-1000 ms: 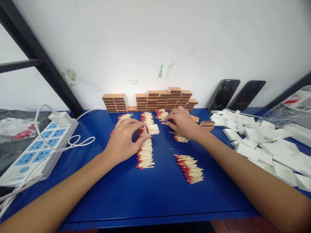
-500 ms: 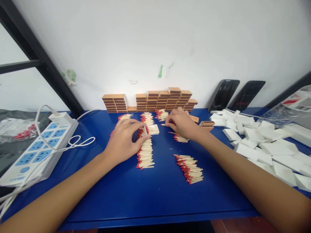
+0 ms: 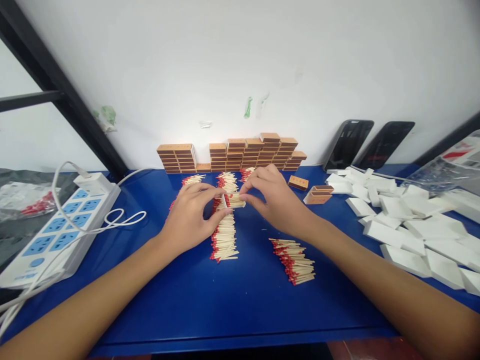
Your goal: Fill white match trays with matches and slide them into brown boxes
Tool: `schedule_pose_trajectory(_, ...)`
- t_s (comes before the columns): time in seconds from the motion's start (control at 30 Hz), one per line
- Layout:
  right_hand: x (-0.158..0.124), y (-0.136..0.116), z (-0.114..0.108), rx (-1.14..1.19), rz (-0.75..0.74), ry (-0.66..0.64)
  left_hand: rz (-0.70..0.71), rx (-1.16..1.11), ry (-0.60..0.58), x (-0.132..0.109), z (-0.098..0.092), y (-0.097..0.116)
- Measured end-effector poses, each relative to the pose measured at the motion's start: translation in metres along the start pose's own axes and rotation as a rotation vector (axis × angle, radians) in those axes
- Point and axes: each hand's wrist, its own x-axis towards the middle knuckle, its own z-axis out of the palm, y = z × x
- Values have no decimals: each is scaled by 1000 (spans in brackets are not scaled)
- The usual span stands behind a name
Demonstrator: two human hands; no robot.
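Observation:
My left hand (image 3: 190,214) pinches the left end of a small white matchbox tray (image 3: 224,201) between thumb and fingers. Red-headed matches (image 3: 234,199) lie inside it, heads toward the left. At the tray's right end, my right hand (image 3: 276,201) has thumb and forefinger closed on matches over the tray; their number is hidden. Below the tray runs a long pile of matches (image 3: 224,240). A separate match heap (image 3: 294,261) lies nearer the front, to the right. Behind the hands sit smaller heaps (image 3: 227,182), partly covered by my fingers.
Orange-brown matchboxes (image 3: 255,156) stand stacked along the wall. Loose matchboxes (image 3: 318,195) sit right of my right hand. White empty trays (image 3: 408,220) are heaped at the right, before two phones (image 3: 348,145). A power strip (image 3: 60,235) with cables lies at the left.
My right hand has moved left from the table to the tray, bringing matches with it. My left hand and the tray have stayed in place.

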Motion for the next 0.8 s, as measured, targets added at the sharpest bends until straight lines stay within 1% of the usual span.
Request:
schedule_pose_trajectory(0.07, -1, -5, 4, -19, -10, 28, 9, -6, -9, 0, 0, 1)
schedule_pose_trajectory(0.17, -3, -6, 8, -41, -21, 56, 39, -11, -19, 0, 0, 3)
schedule_pose_trajectory(0.43, -4, 1, 8, -47, -67, 39, 40, -8, -14, 0, -1, 3)
schedule_pose_trajectory(0.6, -4, 2, 7, -23, -54, 56, 28, -17, -3, 0, -2, 3)
schedule_pose_trajectory(0.73, -4, 2, 8, -14, -49, 79, 40, -23, -32, 0, -2, 4)
schedule_pose_trajectory(0.8, -3, 6, 7, -5, -20, 92, 36, -22, -38, 0, -2, 4)
